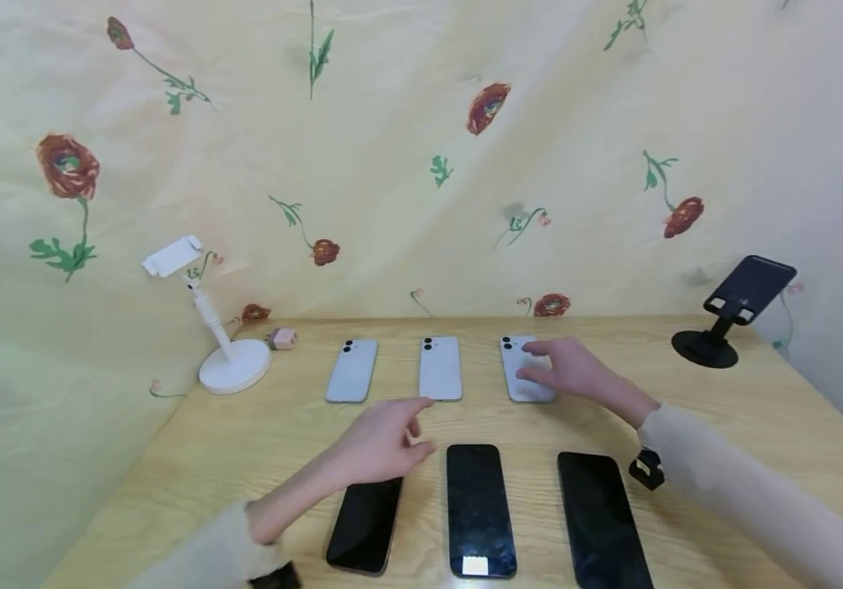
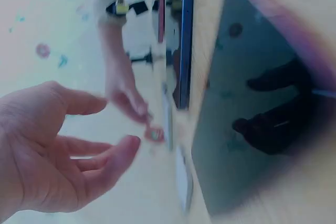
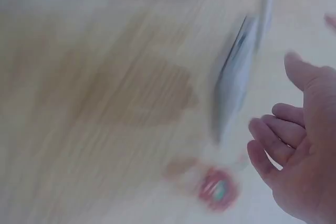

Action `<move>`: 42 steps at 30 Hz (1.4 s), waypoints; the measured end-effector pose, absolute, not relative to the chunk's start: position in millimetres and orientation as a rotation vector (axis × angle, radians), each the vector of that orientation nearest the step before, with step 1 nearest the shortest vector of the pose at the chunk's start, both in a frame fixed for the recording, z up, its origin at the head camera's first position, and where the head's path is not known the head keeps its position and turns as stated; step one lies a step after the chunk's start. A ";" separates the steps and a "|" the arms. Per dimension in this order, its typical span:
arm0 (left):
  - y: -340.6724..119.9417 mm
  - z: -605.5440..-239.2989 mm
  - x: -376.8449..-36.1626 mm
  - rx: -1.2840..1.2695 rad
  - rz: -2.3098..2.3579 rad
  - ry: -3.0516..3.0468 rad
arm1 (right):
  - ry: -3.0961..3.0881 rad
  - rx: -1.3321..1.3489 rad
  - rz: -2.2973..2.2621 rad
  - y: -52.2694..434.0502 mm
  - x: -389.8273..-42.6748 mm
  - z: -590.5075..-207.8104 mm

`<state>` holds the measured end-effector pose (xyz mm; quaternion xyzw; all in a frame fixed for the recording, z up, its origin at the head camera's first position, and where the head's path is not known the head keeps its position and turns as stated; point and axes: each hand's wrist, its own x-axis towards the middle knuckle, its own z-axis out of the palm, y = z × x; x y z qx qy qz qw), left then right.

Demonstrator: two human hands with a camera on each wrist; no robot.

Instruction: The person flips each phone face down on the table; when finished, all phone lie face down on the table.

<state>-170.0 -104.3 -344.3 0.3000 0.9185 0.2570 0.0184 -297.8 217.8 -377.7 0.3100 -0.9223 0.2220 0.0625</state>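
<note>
Hovering over rightmost white phone, right fingers parted, empty; left fingers relaxed, empty, near leftmost black phone.

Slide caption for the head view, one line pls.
Three pale phones behind three black phones on a wooden table; right grip by the rightmost pale phone, left grip above the table.

- My right sleeve is long, pale off-white.
- My left sleeve matches it.
- My right wristband is black, angular, with a yellowish patch.
- My left wristband, partly cut off, is black.
</note>
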 end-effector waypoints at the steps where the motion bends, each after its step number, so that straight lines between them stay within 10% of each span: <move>1: -118.1 -344.0 -163.6 0.935 0.778 2.866 | -2.741 0.991 0.686 210.8 -293.1 -376.0; 19: -197.7 -386.9 -85.1 0.478 0.785 2.698 | -2.921 1.403 0.229 75.6 -168.6 -380.1; 42: -188.1 -397.3 -89.3 0.630 0.749 2.698 | -2.949 1.314 0.157 48.7 -156.6 -393.5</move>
